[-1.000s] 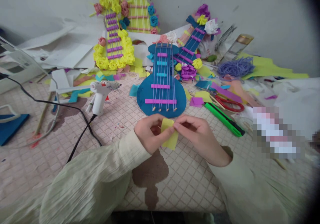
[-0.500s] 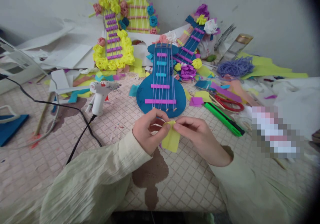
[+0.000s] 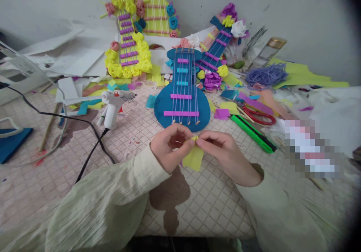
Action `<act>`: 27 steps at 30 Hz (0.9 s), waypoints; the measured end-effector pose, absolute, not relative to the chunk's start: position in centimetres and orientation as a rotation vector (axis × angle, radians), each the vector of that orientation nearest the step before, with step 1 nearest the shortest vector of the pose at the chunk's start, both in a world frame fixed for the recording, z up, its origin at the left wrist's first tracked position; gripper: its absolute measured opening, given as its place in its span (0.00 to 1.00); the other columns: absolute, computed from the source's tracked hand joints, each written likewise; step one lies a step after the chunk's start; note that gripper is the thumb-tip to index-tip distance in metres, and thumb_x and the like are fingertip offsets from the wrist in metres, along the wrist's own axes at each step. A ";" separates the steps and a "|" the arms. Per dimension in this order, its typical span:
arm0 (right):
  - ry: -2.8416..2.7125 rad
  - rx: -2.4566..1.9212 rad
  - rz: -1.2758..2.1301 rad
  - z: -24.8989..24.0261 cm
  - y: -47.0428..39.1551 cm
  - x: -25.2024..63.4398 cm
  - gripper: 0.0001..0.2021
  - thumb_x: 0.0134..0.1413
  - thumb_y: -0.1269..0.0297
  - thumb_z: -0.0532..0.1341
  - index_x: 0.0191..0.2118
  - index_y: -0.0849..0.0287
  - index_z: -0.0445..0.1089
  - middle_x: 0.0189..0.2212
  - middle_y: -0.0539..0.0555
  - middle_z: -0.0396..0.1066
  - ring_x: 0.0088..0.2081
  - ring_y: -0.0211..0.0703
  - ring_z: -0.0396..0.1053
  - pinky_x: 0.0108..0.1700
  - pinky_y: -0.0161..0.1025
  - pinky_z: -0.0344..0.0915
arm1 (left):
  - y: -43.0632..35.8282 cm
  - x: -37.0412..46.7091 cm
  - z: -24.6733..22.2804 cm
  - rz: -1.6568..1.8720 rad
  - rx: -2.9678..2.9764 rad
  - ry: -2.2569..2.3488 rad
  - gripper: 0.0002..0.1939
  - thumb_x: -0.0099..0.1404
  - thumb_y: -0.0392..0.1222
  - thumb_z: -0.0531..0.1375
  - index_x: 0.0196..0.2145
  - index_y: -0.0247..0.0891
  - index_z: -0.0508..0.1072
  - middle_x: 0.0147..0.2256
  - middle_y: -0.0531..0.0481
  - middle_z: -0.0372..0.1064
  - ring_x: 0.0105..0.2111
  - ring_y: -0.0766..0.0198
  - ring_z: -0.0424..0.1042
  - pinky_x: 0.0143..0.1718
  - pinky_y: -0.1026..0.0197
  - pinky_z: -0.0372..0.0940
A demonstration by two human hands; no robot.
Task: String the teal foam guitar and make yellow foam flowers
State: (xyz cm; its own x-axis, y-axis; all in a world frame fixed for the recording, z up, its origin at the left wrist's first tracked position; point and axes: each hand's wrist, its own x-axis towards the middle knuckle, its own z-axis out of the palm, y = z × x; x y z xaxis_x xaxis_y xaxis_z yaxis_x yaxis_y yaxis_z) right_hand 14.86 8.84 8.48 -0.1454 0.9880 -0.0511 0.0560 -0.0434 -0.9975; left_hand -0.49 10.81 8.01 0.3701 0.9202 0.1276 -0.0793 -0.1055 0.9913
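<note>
Both of my hands pinch the top edge of a small yellow piece of paper [image 3: 194, 159], which hangs down between them. My left hand [image 3: 170, 147] grips it between thumb and forefinger, with the other fingers curled. My right hand [image 3: 224, 152] holds the same edge close by, fingertips nearly touching the left ones. Just beyond my hands lies a blue paper guitar [image 3: 160, 103] with purple and light-blue strips and thin lilac strings. My left fingers overlap the view near its lower edge; whether they touch it I cannot tell.
On the left stands a white glue gun [image 3: 112, 113] with a black cord [image 3: 87, 160]. A green cutter knife [image 3: 252, 133] and red-handled scissors [image 3: 262, 118] lie to the right. Lilac yarn [image 3: 266, 74], paper scraps and a yellow flowered guitar [image 3: 128, 51] are at the back.
My fingertips have shifted slightly along the top edge of the yellow paper, with the pinch kept by both hands. Nothing else has visibly moved.
</note>
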 end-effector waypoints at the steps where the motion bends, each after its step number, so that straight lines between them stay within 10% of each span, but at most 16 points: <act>1: -1.346 -1.211 1.327 8.5 8.8 14.9 0.06 0.47 0.64 0.61 0.24 0.59 0.69 0.23 0.48 0.66 0.28 0.34 0.63 0.29 0.32 0.61 | 10.8 -0.5 8.0 1.025 1.400 0.819 0.05 0.54 0.36 0.59 0.29 0.33 0.65 0.24 0.54 0.63 0.22 0.72 0.66 0.23 0.69 0.64; 27: -1.286 -1.247 1.230 8.2 8.7 14.8 0.06 0.48 0.63 0.61 0.26 0.58 0.70 0.24 0.47 0.66 0.27 0.33 0.61 0.29 0.32 0.59 | 11.1 -0.4 7.9 0.806 1.363 0.930 0.09 0.52 0.44 0.57 0.24 0.33 0.68 0.21 0.51 0.65 0.21 0.69 0.63 0.21 0.67 0.59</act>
State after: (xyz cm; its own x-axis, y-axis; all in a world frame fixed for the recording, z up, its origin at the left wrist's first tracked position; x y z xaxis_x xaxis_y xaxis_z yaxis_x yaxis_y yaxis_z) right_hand 14.77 8.71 8.21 -0.0508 0.9985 -0.0213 0.0653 -0.0179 -0.9977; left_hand -0.41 11.13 7.92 0.4327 0.8982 -0.0771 0.0511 0.0609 0.9968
